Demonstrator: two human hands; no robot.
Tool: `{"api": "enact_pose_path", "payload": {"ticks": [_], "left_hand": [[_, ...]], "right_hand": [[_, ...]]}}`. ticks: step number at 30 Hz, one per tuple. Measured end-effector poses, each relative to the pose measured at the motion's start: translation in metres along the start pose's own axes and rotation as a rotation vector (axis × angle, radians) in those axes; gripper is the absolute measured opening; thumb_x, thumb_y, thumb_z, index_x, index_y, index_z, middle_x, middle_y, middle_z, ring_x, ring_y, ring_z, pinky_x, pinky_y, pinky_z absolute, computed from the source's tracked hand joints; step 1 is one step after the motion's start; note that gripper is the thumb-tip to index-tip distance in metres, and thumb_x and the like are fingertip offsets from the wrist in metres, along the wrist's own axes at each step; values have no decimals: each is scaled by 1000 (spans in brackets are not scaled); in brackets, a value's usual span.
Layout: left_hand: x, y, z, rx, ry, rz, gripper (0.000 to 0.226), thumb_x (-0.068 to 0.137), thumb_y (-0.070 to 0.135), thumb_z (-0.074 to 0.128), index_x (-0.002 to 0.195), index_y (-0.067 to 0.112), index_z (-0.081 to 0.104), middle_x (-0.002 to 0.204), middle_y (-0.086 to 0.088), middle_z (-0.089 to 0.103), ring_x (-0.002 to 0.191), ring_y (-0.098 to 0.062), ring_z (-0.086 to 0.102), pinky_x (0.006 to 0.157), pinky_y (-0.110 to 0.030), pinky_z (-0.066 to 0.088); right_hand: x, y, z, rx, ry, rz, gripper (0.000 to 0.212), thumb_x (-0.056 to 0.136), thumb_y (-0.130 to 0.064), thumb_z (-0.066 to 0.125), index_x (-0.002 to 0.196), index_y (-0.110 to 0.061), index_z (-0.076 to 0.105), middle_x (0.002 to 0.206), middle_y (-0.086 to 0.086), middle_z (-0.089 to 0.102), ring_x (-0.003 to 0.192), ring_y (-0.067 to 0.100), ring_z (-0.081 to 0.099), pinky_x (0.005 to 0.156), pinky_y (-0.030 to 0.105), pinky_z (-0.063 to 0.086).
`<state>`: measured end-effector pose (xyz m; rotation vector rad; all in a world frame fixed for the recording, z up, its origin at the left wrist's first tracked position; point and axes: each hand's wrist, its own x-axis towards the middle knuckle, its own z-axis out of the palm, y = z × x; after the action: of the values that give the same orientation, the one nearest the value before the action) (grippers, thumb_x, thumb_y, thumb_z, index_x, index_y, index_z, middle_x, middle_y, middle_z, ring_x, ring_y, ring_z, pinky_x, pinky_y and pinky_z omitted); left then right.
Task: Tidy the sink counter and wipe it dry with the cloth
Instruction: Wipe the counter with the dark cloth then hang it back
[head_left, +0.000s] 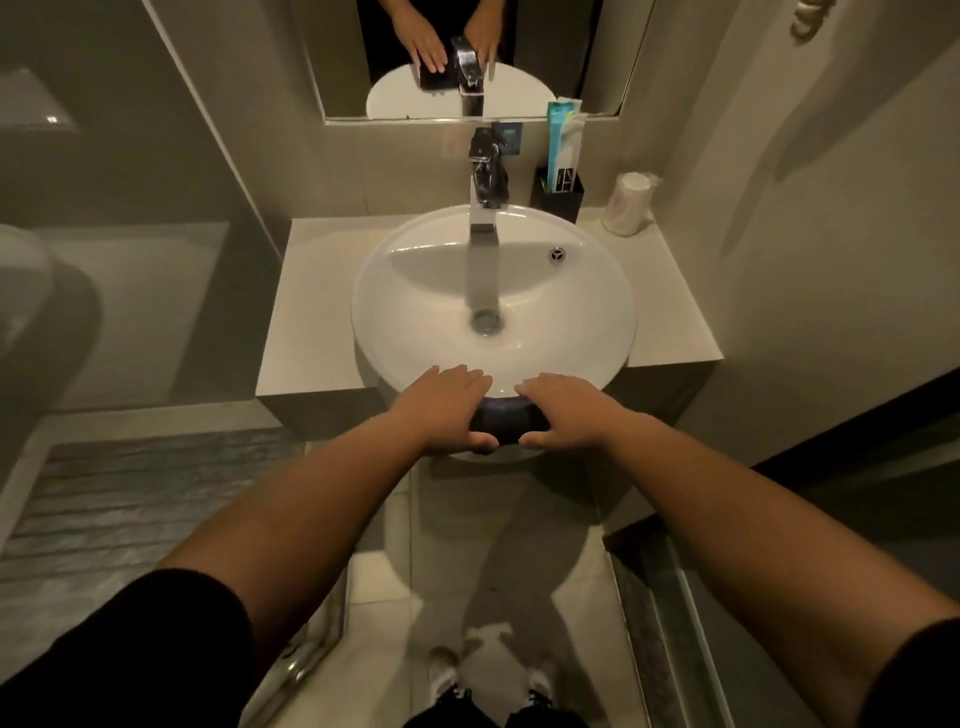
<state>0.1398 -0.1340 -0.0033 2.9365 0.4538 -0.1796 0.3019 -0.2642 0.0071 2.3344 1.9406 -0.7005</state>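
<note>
A dark cloth (506, 423) lies draped over the near rim of the round white basin (415, 270). My left hand (447, 408) rests flat on the cloth's left end, fingers together, thumb under its near edge. My right hand (563, 410) presses on the cloth's right end the same way. The basin stands on a pale counter (306, 322). At the counter's back right stand a black holder (558, 195) with a toothpaste tube (562, 137) in it and a wrapped stack of paper cups (629, 202).
A chrome tap (485, 182) rises behind the basin, under a wall mirror (467, 57). Walls close in on both sides. A toilet (31, 291) sits far left, a grey mat (130, 499) on the floor below it. A glass door edge (675, 597) runs at right.
</note>
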Motion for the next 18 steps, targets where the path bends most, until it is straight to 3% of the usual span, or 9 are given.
{"api": "enact_pose_path", "payload": {"ticks": [3, 6, 9, 13, 15, 18], "left_hand": [[18, 3, 9, 3, -66, 43, 57, 71, 59, 67, 113, 24, 49, 107, -1, 60, 91, -19, 54, 85, -37, 44], [27, 6, 18, -68, -127, 57, 40, 74, 45, 69, 108, 31, 52, 96, 4, 66, 82, -18, 59, 71, -34, 46], [19, 11, 22, -23, -54, 30, 29, 81, 44, 65, 107, 34, 56, 92, 6, 68, 77, -17, 61, 63, -32, 49], [-7, 23, 5, -33, 47, -13, 20, 92, 42, 53, 104, 27, 58, 87, 2, 68, 71, -17, 61, 65, -36, 54], [-26, 31, -13, -254, 0, -86, 17, 91, 37, 55, 103, 26, 58, 88, 1, 67, 75, -17, 61, 67, -33, 51], [-63, 48, -39, -851, -46, -207, 20, 88, 38, 59, 105, 28, 58, 94, 5, 67, 86, -13, 64, 73, -26, 50]], "right_hand": [[12, 3, 9, -38, 16, -29, 57, 78, -51, 67, 125, -23, 52, 119, 4, 63, 103, 22, 58, 94, 39, 46], [14, 6, 21, -47, 98, -46, 40, 78, -43, 69, 111, -25, 58, 106, 3, 67, 94, 22, 61, 88, 39, 48], [5, 7, 30, -3, 208, -54, 30, 82, -36, 68, 109, -25, 61, 104, 3, 66, 91, 23, 62, 83, 35, 48], [-18, 2, 12, 136, 193, -68, 26, 88, -28, 64, 114, -28, 64, 108, 1, 61, 91, 18, 57, 81, 28, 44], [-33, -1, -12, 280, 184, -89, 28, 86, -27, 66, 114, -30, 62, 106, -3, 65, 93, 13, 58, 82, 27, 46], [-54, -12, -61, 582, 181, -94, 29, 82, -32, 72, 106, -32, 56, 96, -9, 68, 85, 9, 65, 72, 18, 51]]}}
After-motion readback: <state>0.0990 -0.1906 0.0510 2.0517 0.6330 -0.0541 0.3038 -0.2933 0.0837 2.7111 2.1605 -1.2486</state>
